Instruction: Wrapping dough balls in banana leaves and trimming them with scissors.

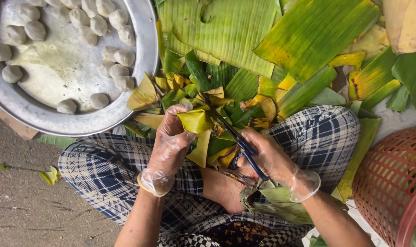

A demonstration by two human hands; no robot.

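Note:
My left hand, in a thin clear glove, pinches a small folded packet of yellow-green banana leaf. In my right hand, also gloved, are dark scissors with blue handles; their blades point up-left at the packet's edge. Both hands hover over my lap, which is covered by blue-and-white checked cloth. Leaf trimmings lie between my knees.
A large round metal tray at top left carries several pale dough balls. Big banana leaves and cut strips cover the ground ahead. A red plastic basket stands at the lower right. Bare concrete lies at the lower left.

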